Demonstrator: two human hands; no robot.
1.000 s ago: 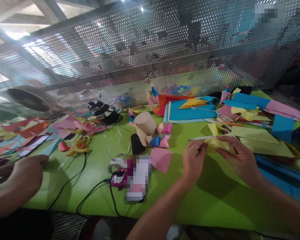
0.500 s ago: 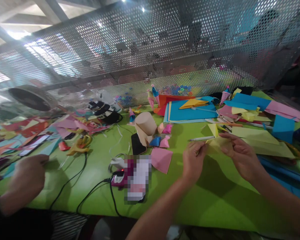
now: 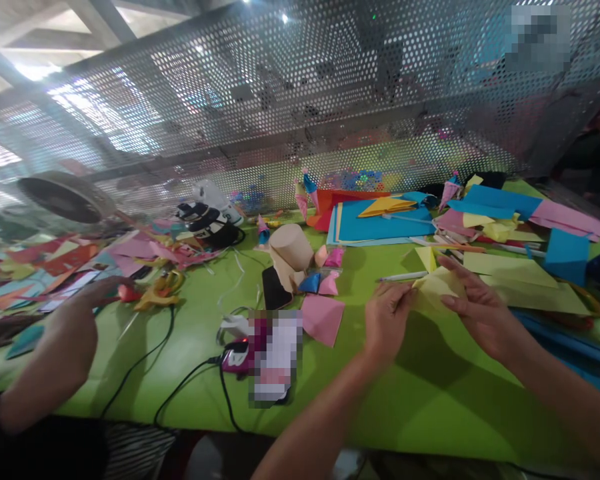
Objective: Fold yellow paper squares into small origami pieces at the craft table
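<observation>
A small folded piece of yellow paper (image 3: 437, 288) is held above the green table, between my two hands. My left hand (image 3: 387, 317) pinches its left corner. The right edge lies between the thumb and the raised fingers of my right hand (image 3: 485, 312). Just behind the paper, a white pen (image 3: 403, 277) lies on the table near my left fingers. A small yellow scrap (image 3: 426, 258) shows behind the held piece. On the table left of my left hand rests a square of pink paper (image 3: 323, 319).
At left, a co-worker's hand (image 3: 75, 327) reaches toward a red object (image 3: 127, 293) beside yellow scissors (image 3: 160, 290). Mid-table are a cardboard roll (image 3: 291, 247), folded paper pieces, a phone (image 3: 277, 360) and cables. Blue sheets (image 3: 370, 223) and a perforated metal screen (image 3: 330, 100) stand behind.
My right fingers have lifted and spread, and the yellow paper has tilted slightly. My left hand has barely moved. The co-worker's hand has moved right, toward the red object.
</observation>
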